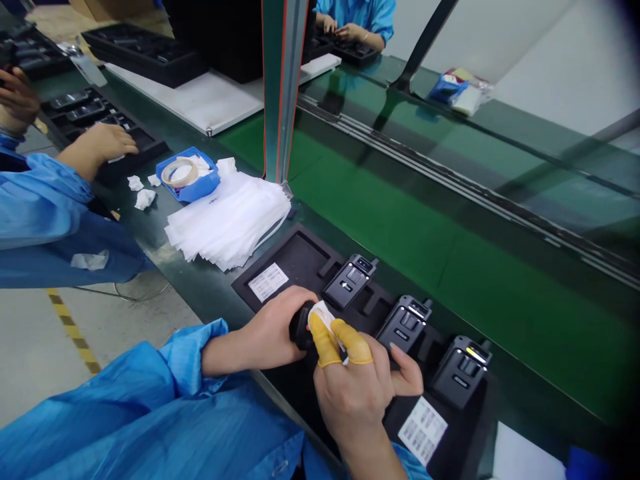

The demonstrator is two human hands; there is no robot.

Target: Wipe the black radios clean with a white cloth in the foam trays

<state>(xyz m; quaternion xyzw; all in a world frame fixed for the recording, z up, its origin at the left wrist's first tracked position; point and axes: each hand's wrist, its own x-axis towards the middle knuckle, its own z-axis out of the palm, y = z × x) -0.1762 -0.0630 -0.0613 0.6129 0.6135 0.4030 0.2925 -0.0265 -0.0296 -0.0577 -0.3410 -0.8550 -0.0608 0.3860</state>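
Right hand: the right hand (pixel 353 383), with yellow cots (pixel 325 341) on two digits, pinches a white wipe (pixel 323 312) between them; one bare finger sticks out by the middle radio, touching or not I cannot tell.
Left hand: the left hand (pixel 270 330), bare, is closed round a dark device (pixel 299 327), mostly hidden by the hands.
Wipe: pressed against the end of the device, just above the tray's near edge.
Tray: black tray (pixel 295 257) on the dark green table (pixel 187 280), a white label (pixel 269 282) at its left end and another sheet (pixel 423 430) at its right.
Radios: three in a slanting row in the tray, left radio (pixel 349 283), middle radio (pixel 403 327), right radio (pixel 460 375); the right one shows a yellow-lit strip.
Paper stack: white, fanned stack (pixel 230 220) beyond the tray's left end.
Blue box: the box (pixel 193 191) touches the stack and holds a tape roll (pixel 179 172); crumpled scraps (pixel 145 199) lie beside it.
Left worker: a hand (pixel 105 142) over another black tray (pixel 150 143).
Beyond: upright post (pixel 284 93), green surface (pixel 370 220), then a blue-sleeved worker (pixel 357 23) with both hands at a far tray (pixel 357 55).
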